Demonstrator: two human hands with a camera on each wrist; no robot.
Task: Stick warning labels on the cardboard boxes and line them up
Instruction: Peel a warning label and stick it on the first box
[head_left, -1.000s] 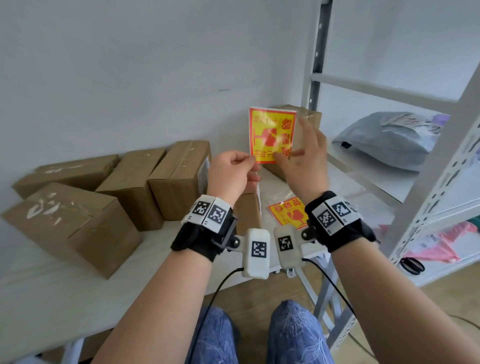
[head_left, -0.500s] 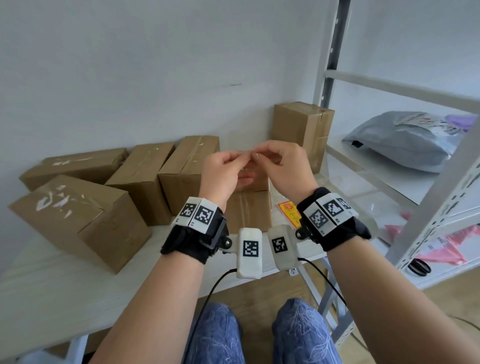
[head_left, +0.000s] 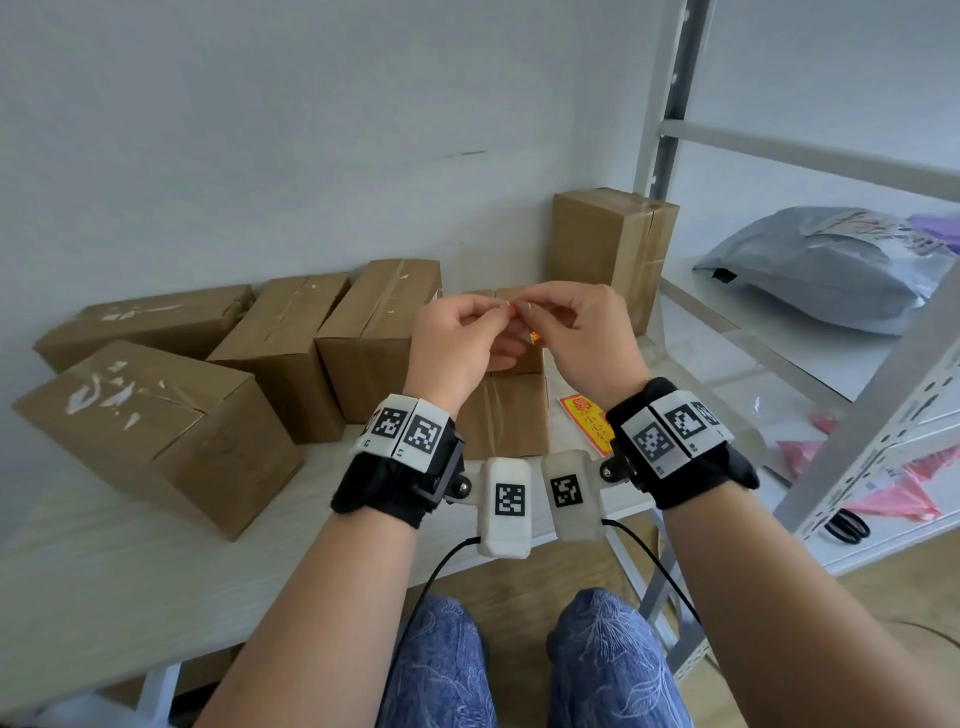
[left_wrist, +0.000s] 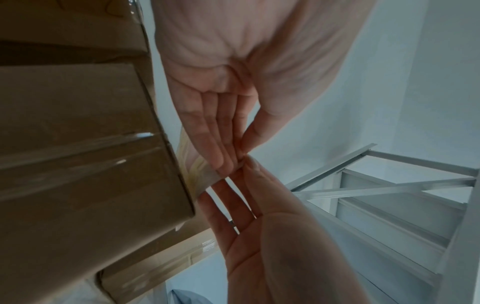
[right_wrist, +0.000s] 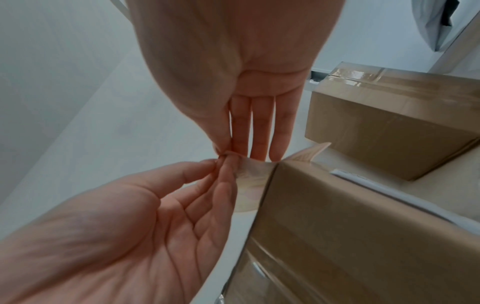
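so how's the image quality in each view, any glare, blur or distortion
Head view: bright, even light, sharp, with wide-angle bending of the shelf frame. Left wrist view: dim, hands soft, glare on the box tape. Right wrist view: brighter, palm edges blurred, shiny tape again.

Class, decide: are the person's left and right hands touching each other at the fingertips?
Touching. The right wrist view shows the left hand and right hand meeting fingertip to fingertip, pinching the warning label with no gap.
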